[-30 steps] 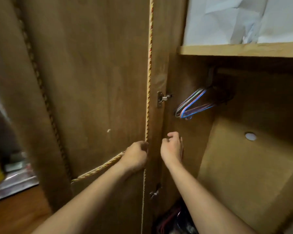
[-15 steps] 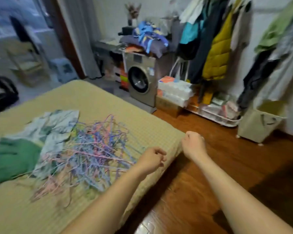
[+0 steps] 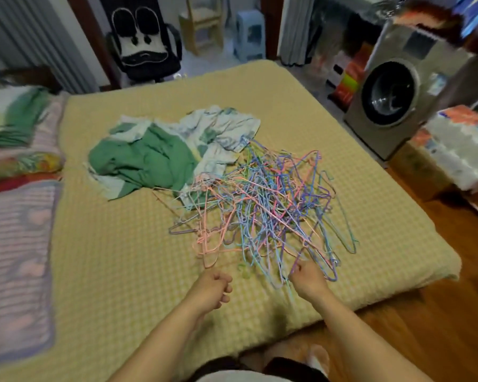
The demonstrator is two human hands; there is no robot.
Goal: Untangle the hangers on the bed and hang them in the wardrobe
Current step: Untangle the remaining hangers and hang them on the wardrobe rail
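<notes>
A tangled pile of thin wire hangers point(image 3: 262, 208) in pink, blue, purple and green lies on the yellow quilted bed point(image 3: 127, 244), towards its right side. My right hand point(image 3: 307, 278) is at the near edge of the pile with its fingers curled among the closest wires; whether it grips one is hidden. My left hand point(image 3: 214, 288) hovers over bare bedcover just left of the pile, fingers curled, holding nothing. The wardrobe is out of view.
Crumpled green and white clothes point(image 3: 160, 155) lie against the pile's far left side. Folded bedding point(image 3: 14, 150) is stacked at the left. A washing machine point(image 3: 398, 89) stands right of the bed, a black chair point(image 3: 141, 42) behind it. Wooden floor point(image 3: 439, 312) runs along the bed's right edge.
The view swung from the wardrobe interior round to the bed. Both hands came from the wardrobe door to the near edge of the hanger pile.
</notes>
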